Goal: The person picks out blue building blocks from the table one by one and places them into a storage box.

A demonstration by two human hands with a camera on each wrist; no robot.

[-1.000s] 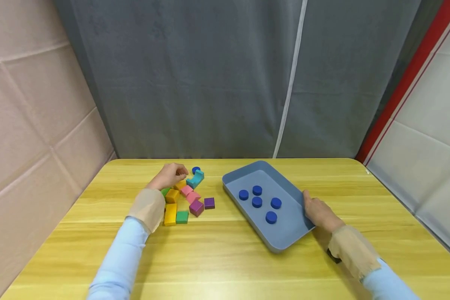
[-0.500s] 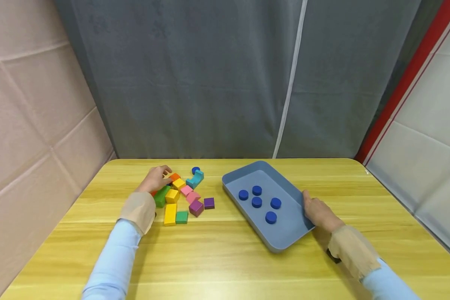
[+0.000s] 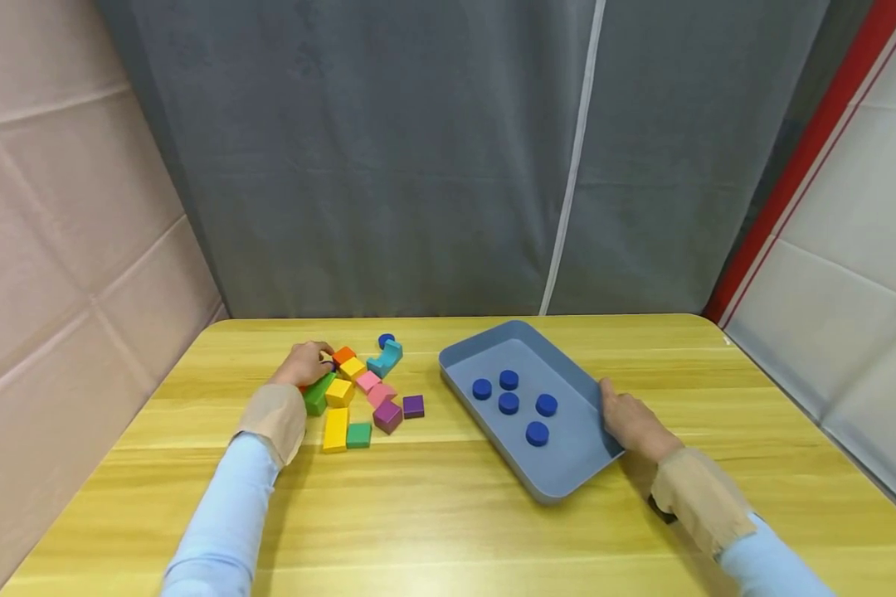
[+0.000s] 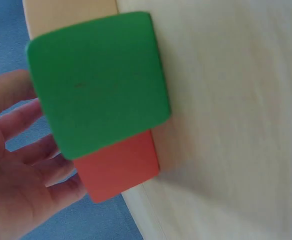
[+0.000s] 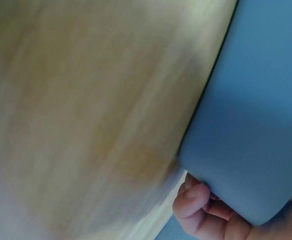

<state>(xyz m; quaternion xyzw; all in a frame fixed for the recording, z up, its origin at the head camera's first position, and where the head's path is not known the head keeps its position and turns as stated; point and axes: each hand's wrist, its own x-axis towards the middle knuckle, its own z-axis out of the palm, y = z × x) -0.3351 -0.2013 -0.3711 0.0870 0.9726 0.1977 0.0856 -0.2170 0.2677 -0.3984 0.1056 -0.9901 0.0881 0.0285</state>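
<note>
Slate blue, a shallow rectangular tray with rounded corners (image 3: 567, 454) is seen at about five o'clock from the centre of the head view, set aslant on a pale yellow wooden table (image 3: 448, 539). Five round dark-blue discs (image 3: 508, 404) are contained in it, lying apart. At three o'clock on the tray, its edge is gripped by the right hand (image 3: 635, 423). A cluster of coloured blocks (image 3: 339, 393) is spread at nine o'clock from the tray. At about one o'clock in that cluster, a round dark-blue disc (image 3: 386, 340) is placed just beyond a teal arched block (image 3: 385, 358). At ten o'clock, a small dark-blue piece (image 3: 333, 366) is reached by the left hand (image 3: 301, 365), whose fingers are bent and partly opened; whether it is pinched cannot be told.

In the left wrist view, a large green block (image 4: 98, 85) is overlapped upon a red block (image 4: 118, 167) at six o'clock. At nine o'clock the fingers are parted and slightly bent, their tips hidden behind the blocks.

In the right wrist view, the tray is shown toward two o'clock; at five o'clock its end is held, with fingers curled beneath it.
</note>
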